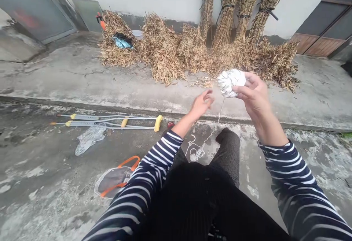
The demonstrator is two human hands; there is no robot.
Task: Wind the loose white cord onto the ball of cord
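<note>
My right hand [254,94] is raised in front of me, its fingers wrapped round a white ball of cord [230,82]. A strand of white cord [220,114] hangs from the ball down to a loose tangle [195,154] on the concrete between my knees. My left hand [202,102] is just left of the ball, fingers pinched together; whether the thin strand is in them I cannot make out. Both arms wear dark blue sleeves with white stripes. My dark trousers [228,153] fill the lower middle.
Two metal crutches with yellow pads [110,121] lie on the ground at left, a clear plastic bag [89,138] beside them. A mesh bag with orange handles [117,177] lies near my left elbow. Dried plant bundles [176,50] pile against the far wall behind a low concrete step [82,103].
</note>
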